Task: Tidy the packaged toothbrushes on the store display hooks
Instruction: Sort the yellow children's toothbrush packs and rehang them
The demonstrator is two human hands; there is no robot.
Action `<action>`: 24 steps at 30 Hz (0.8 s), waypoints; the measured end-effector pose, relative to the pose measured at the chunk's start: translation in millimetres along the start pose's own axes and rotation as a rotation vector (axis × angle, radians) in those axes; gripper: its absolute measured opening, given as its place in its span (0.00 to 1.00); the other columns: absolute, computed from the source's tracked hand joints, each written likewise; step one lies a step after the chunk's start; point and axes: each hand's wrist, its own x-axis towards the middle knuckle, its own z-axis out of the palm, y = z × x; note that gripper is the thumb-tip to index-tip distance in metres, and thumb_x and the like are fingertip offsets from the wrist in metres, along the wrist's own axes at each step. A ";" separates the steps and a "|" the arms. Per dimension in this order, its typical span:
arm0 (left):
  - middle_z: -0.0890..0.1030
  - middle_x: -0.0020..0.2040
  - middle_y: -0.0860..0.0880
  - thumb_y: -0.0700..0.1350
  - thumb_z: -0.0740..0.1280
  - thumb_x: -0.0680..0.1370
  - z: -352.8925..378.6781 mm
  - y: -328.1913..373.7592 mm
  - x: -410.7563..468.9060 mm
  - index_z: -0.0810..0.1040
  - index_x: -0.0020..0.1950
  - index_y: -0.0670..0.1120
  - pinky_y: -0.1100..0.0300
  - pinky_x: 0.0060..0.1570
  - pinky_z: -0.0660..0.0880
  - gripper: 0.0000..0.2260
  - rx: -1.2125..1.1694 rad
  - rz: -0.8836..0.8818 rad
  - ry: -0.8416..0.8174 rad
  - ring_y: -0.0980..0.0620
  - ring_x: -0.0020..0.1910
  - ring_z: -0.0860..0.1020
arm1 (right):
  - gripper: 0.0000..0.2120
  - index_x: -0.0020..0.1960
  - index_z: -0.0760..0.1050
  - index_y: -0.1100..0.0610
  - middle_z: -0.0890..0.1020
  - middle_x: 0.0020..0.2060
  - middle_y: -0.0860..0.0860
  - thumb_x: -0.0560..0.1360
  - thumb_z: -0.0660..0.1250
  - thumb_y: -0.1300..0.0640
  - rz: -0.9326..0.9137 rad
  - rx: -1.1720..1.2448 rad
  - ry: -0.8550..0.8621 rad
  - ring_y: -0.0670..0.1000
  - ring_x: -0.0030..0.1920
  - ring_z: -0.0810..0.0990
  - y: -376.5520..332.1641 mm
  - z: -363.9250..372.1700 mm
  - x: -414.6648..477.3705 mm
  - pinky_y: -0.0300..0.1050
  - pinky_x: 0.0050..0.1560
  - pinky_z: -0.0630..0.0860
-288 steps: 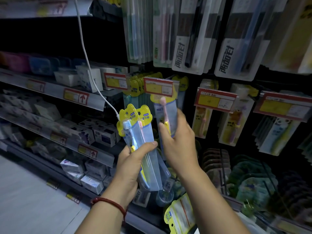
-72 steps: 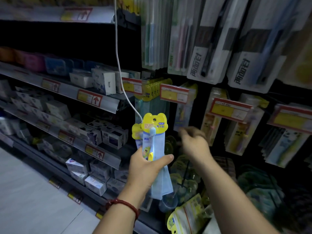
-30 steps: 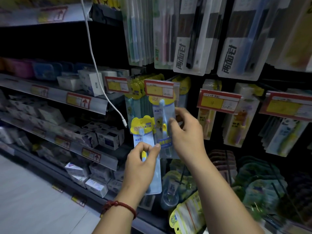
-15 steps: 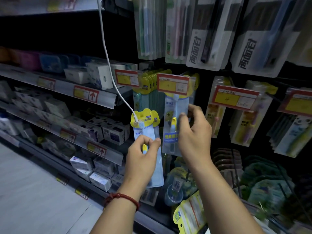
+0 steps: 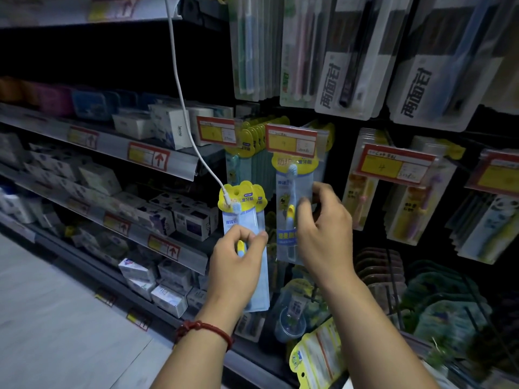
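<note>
Left side is shelving full of little boxes, and big adult toothbrush packs hang up top. Lower down, the right hand pinches a kids' toothbrush pack between thumb and fingers. Its yellow header sits right behind the red-and-yellow price tag, can't tell if it's actually on the hook. The left hand pinches a second matching pack near its middle, upright, off the hooks, just left of the first. A white cable dangles in front of it, and there's a red bracelet on the left wrist.

Price tag covers hanging pack top; tag writing unreadable.
</note>
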 end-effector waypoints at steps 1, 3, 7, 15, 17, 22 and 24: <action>0.69 0.32 0.51 0.52 0.70 0.80 -0.2 -0.8 0.3 0.70 0.38 0.43 0.58 0.31 0.66 0.17 0.008 0.004 0.002 0.53 0.29 0.66 | 0.09 0.60 0.76 0.54 0.82 0.50 0.49 0.82 0.60 0.57 -0.009 0.004 -0.003 0.51 0.47 0.80 -2.3 -0.3 0.8 0.48 0.45 0.75; 0.70 0.33 0.50 0.52 0.70 0.80 -0.6 -3.9 1.5 0.69 0.36 0.45 0.56 0.35 0.67 0.18 0.022 0.015 0.003 0.51 0.33 0.68 | 0.09 0.58 0.77 0.53 0.83 0.48 0.48 0.82 0.61 0.58 -0.008 0.036 -0.009 0.51 0.45 0.79 -5.6 0.1 2.6 0.50 0.44 0.76; 0.70 0.35 0.49 0.55 0.70 0.79 -0.7 -10.0 3.5 0.68 0.34 0.49 0.55 0.36 0.66 0.19 0.052 0.030 -0.004 0.49 0.34 0.68 | 0.10 0.60 0.77 0.51 0.83 0.49 0.49 0.82 0.61 0.56 0.007 0.050 0.018 0.53 0.47 0.81 -3.5 2.4 4.3 0.56 0.47 0.78; 0.71 0.39 0.43 0.67 0.65 0.73 -0.4 -11.4 3.3 0.71 0.36 0.48 0.50 0.39 0.75 0.22 0.078 0.001 -0.067 0.46 0.35 0.70 | 0.11 0.64 0.76 0.54 0.83 0.51 0.53 0.83 0.61 0.55 0.012 0.009 0.028 0.55 0.49 0.81 4.8 1.7 1.8 0.45 0.44 0.71; 0.71 0.39 0.43 0.67 0.65 0.73 0.1 -11.9 3.3 0.72 0.36 0.48 0.50 0.39 0.75 0.22 0.085 0.000 -0.069 0.46 0.35 0.71 | 0.11 0.63 0.75 0.54 0.83 0.50 0.53 0.83 0.61 0.55 0.020 0.010 0.020 0.55 0.49 0.81 7.2 1.4 1.7 0.44 0.44 0.70; 0.72 0.41 0.45 0.65 0.66 0.75 0.7 -15.1 5.0 0.73 0.33 0.50 0.55 0.38 0.71 0.20 0.104 0.037 -0.072 0.51 0.35 0.71 | 0.10 0.62 0.75 0.52 0.83 0.48 0.50 0.83 0.60 0.55 -0.006 0.031 -0.011 0.53 0.46 0.80 0.0 1.6 2.1 0.51 0.43 0.76; 0.72 0.41 0.45 0.65 0.66 0.74 0.8 -15.4 5.0 0.73 0.33 0.51 0.56 0.37 0.69 0.20 0.106 0.043 -0.071 0.51 0.35 0.70 | 0.10 0.63 0.75 0.52 0.83 0.48 0.49 0.83 0.59 0.54 -0.009 0.036 0.000 0.52 0.46 0.80 -2.7 1.2 2.4 0.52 0.44 0.76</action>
